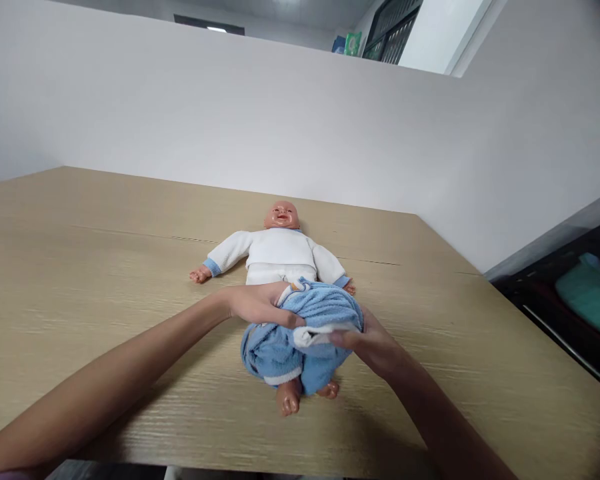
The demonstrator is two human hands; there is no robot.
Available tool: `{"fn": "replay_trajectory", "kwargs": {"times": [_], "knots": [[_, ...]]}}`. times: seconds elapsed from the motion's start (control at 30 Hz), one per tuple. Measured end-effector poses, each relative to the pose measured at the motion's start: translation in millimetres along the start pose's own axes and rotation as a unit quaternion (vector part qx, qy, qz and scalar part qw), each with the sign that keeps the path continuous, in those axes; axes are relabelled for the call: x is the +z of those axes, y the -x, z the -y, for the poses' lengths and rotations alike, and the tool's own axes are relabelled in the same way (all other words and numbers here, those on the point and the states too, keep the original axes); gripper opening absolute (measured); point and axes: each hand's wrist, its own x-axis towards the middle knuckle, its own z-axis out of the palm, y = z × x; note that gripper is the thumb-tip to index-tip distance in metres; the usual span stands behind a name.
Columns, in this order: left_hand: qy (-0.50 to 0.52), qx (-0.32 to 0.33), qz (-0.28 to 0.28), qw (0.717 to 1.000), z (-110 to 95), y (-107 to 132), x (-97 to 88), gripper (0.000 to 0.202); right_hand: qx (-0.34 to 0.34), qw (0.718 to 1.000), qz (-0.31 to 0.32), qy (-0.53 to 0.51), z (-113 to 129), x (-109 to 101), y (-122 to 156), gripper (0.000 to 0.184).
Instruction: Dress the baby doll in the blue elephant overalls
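1. Blue garment (325, 303) bunched around the doll's (282, 215) legs, mid-table, feet (289, 398) poking out at 6 o'clock!
2. Left hand (263, 304) grips the cloth at 10 o'clock; right hand (375, 343) pinches its white edge from 3.
3. White top (280, 248) is on; the blue cloth looks unsettled at the waist, so that part seems unfinished.
4. Table (105, 287) bare at 9 and 3; near edge beyond the feet at 6, wall (230, 120) at 12.

Two bare hands (263, 305) (377, 343), one smooth plastic baby doll (283, 217)

One white long-sleeved fabric top (280, 248) with two blue cuffs (213, 267) (342, 282). One blue terry garment (325, 303) edged in white. Two brown plastic doll feet (289, 398) (329, 390), two plastic doll hands (200, 274) (350, 287). One pale wood-grain desk (105, 253).
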Motion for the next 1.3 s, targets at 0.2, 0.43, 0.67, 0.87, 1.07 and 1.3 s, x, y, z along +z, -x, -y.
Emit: {"fn": "replay_trajectory", "kwargs": {"times": [0.2,0.43,0.67,0.87,1.07,1.3], "knots": [[0.064,-0.071,-0.001,0.995,-14.5,-3.1,8.9,0.040,0.019,0.967,-0.246,0.069,-5.6,38.7,21.4,0.046],[-0.054,-0.036,0.034,0.997,-26.7,-3.6,22.8,0.031,0.025,0.931,-0.349,0.108,-41.8,104.8,65.3,0.065],[-0.281,-0.147,0.019,0.948,-30.7,0.5,36.7,0.049,-0.009,0.886,-0.410,0.216,-85.1,107.5,86.6,0.056],[-0.362,-0.165,0.042,0.916,-30.4,-0.8,52.1,0.060,-0.064,0.810,-0.415,0.410,-105.2,77.1,104.2,0.034],[-0.362,-0.150,0.048,0.919,-27.6,0.8,52.9,0.059,-0.011,0.865,-0.412,0.287,-107.6,81.3,100.2,0.041],[-0.201,-0.155,0.011,0.967,-31.4,5.3,41.9,0.047,0.042,0.926,-0.374,0.041,-100.5,79.5,90.0,0.050]]}}
